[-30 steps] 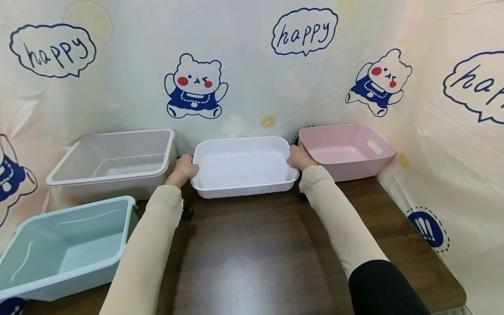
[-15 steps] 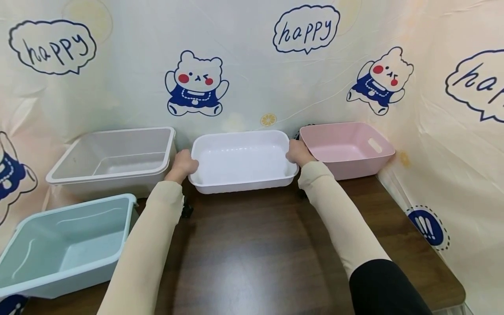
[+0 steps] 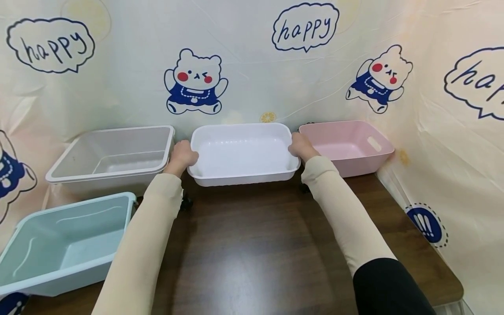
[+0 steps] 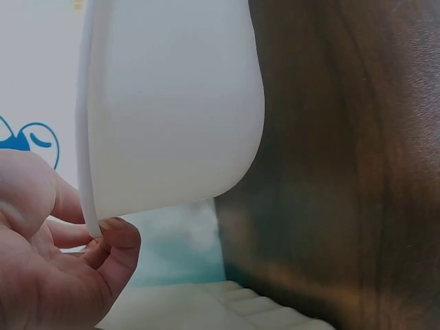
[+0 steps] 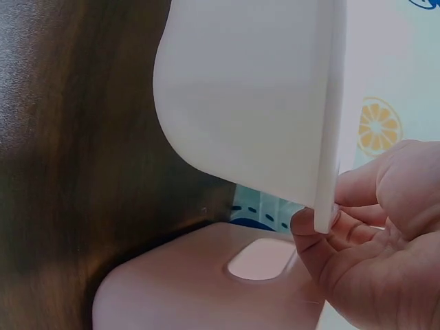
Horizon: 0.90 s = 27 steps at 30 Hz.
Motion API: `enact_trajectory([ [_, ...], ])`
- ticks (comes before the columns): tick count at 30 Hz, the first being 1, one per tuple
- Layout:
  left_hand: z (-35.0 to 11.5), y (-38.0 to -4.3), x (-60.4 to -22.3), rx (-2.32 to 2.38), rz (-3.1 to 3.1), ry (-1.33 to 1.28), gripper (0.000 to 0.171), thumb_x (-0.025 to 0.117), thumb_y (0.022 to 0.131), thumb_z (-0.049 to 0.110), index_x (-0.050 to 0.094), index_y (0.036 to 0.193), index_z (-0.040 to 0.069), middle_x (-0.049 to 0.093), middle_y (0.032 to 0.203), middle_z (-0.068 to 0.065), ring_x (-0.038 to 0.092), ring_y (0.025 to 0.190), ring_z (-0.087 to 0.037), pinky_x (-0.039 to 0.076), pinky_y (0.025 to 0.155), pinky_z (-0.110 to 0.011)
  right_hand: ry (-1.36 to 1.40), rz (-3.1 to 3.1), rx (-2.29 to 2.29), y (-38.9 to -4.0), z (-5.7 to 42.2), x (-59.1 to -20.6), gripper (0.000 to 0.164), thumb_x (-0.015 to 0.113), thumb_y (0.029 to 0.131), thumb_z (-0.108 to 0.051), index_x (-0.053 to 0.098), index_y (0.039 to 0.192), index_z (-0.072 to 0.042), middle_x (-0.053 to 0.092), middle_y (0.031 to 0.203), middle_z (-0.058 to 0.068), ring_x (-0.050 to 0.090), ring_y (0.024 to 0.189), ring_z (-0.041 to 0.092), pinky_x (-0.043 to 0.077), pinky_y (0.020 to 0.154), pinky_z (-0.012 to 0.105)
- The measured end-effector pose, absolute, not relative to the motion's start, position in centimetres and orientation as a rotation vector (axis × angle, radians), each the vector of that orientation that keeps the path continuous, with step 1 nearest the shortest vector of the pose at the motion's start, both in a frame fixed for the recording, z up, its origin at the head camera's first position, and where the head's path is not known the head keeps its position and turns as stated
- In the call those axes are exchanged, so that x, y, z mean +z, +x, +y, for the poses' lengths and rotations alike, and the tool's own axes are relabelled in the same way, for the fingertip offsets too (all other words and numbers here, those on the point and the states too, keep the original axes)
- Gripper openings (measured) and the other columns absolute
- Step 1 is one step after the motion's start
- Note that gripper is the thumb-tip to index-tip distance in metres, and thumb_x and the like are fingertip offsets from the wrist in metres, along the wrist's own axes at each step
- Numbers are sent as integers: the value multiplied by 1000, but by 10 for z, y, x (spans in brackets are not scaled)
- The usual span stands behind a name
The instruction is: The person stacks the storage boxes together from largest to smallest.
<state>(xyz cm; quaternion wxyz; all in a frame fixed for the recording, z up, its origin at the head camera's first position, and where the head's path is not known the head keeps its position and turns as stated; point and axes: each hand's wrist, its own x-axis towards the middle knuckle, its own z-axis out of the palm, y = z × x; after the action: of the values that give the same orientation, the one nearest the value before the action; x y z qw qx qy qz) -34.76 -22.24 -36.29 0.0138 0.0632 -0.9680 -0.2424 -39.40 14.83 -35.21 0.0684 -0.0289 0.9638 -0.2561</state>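
A shallow white plastic tray [image 3: 244, 179] with rounded corners is held level at the back middle of the dark wooden table [image 3: 252, 245]. My left hand [image 3: 182, 157] grips its left end, and the left wrist view shows the fingers [image 4: 122, 240] curled under the tray's rim [image 4: 84, 124]. At the opposite end my right hand [image 3: 303, 148] pinches the rim; in the right wrist view its fingers [image 5: 313, 251] curl beneath the lip, with the thumb side above. Inside, the tray contains nothing. Its underside hangs close over the tabletop.
Left of the tray stands a pale grey bin [image 3: 118, 186], right beside my left hand. A light blue bin [image 3: 71, 278] sits nearer on the left. Against my right hand's side is a pink basket [image 3: 362, 166] with a handle slot. A printed curtain [image 3: 252, 78] closes off the back.
Both hands have raised the white tray and shifted it slightly toward the back curtain, keeping their grip on its ends. The bins and the pink basket have stayed put.
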Motion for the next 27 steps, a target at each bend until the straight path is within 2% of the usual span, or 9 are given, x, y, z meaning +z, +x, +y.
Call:
enact_trajectory([
  [9, -224, -344, -346, -900, -2992, 180, 45, 43, 92, 5, 47, 129, -21, 53, 123, -36, 52, 107, -44, 49, 101, -55, -115, 2909, -824, -391, 153, -339, 51, 47, 96, 2, 42, 146, 10, 51, 140, 27, 52, 125, 38, 52, 102, 42],
  [18, -216, -337, -331, -974, -2968, 148, 38, 42, 91, 2, 51, 121, -19, 56, 115, -31, 50, 99, -40, 50, 96, -53, -130, 2883, -918, -386, 163, -327, 45, 44, 93, 4, 48, 137, 13, 56, 131, 29, 57, 118, 39, 55, 96, 44],
  [22, -219, -335, -324, -931, -2965, 100, 31, 42, 88, 1, 54, 111, -17, 56, 107, -29, 51, 93, -39, 52, 85, -49, -155, 2890, -953, -388, 167, -323, 46, 44, 92, 4, 48, 137, 12, 56, 130, 28, 57, 117, 39, 56, 94, 44],
  [27, -226, -332, -316, -931, -2974, 65, 25, 42, 88, 0, 58, 100, -15, 55, 96, -25, 52, 86, -37, 49, 65, -35, -189, 2857, -1058, -384, 166, -313, 51, 42, 87, 7, 49, 137, 13, 58, 127, 29, 58, 111, 37, 57, 91, 43],
])
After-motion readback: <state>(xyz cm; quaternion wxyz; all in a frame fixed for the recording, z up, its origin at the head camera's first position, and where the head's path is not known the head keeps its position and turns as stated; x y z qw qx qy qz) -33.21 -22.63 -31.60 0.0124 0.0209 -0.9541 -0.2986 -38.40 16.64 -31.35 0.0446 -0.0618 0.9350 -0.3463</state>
